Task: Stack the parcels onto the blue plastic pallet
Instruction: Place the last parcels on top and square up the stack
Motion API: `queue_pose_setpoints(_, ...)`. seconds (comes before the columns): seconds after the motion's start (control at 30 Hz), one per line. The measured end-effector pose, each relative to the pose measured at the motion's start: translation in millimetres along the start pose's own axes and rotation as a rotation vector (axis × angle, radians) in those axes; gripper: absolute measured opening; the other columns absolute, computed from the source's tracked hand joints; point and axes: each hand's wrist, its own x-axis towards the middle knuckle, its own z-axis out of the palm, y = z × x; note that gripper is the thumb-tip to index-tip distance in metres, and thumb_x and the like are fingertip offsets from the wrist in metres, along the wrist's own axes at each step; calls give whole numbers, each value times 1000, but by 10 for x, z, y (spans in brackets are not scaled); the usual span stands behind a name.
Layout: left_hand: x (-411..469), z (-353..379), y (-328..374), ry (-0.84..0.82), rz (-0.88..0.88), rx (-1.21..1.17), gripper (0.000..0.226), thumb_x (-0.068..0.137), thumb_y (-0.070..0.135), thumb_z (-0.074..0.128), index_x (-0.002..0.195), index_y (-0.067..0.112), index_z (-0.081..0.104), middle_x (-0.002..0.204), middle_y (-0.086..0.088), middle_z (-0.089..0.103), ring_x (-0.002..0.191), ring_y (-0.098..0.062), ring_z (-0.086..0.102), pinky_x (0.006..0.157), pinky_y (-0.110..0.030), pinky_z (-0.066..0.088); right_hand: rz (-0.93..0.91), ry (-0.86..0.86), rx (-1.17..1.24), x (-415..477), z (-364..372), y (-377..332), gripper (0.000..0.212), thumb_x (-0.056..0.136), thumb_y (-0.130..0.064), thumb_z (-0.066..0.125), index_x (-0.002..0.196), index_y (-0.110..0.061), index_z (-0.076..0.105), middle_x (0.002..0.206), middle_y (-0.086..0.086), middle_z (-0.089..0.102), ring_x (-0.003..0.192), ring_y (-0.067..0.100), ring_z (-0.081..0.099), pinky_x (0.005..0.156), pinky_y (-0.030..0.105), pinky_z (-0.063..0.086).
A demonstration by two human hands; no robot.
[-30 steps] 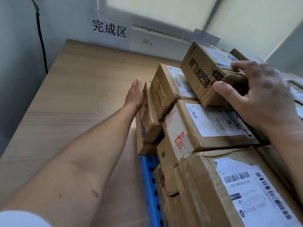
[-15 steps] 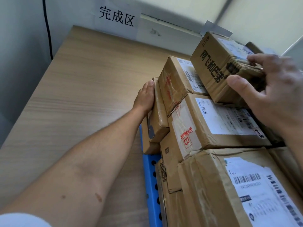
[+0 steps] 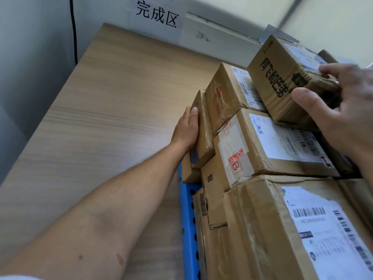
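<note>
The left hand (image 3: 187, 130) lies flat with straight fingers, palm pressed to the side of a thin parcel (image 3: 203, 136) that stands on edge against the stack; the right hand (image 3: 343, 112) grips a box with black lettering (image 3: 280, 77), thumb on its near face and fingers curled over its top edge; this box sits tilted at the top of the stack, touching the labelled parcel (image 3: 262, 146) just under the right hand, which bears a red sticker; a large parcel (image 3: 260, 229) lies below that, nearer the person; the blue pallet (image 3: 187, 219) shows beneath the left forearm, under the stack; beyond the left hand spreads a wooden surface (image 3: 101, 118), with a paper sign (image 3: 157, 19) on the wall behind.
</note>
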Motion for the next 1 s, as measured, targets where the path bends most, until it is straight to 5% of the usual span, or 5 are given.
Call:
queue_pose_setpoints(0.1,-407,-7,-209,-57,-33,-26,55,101,49,19,145,19,32,138,12,42,126,-10,39,108,-29,28,5,-7,-10,-9,-4,2,86,70,-92,31,132,-31,32,130,20,47,119,43,46,98,63,37)
queue_pose_setpoints(0.4,-1003,185,-656,-16,-215,-147,50,103,40,24,147,19,34,152,0,35,140,-16,30,117,-35,22,22,-12,-58,-39,-52,-116,76,75,-80,40,130,-27,44,130,22,45,122,43,42,104,58,34)
queue_pose_setpoints(0.6,-880,26,-533,49,-209,-139,38,103,38,26,117,21,57,116,2,57,103,-11,52,81,-22,42,25,-17,-54,-38,-57,-115,80,74,-82,37,131,-27,43,129,23,45,123,43,41,103,60,34)
queue_pose_setpoints(0.73,-556,-113,-272,67,-107,-213,53,102,49,19,149,27,27,154,7,29,141,-11,27,116,-33,21,30,-9,-49,-43,-45,-109,78,73,-82,37,130,-28,42,129,23,44,121,44,42,102,60,34)
queue_pose_setpoints(1.0,-495,145,-132,4,4,-139,52,103,43,14,152,25,18,158,1,20,145,-13,17,119,-38,13,34,-22,-24,-43,-42,-85,78,74,-81,39,131,-29,40,131,21,43,123,43,42,104,60,33)
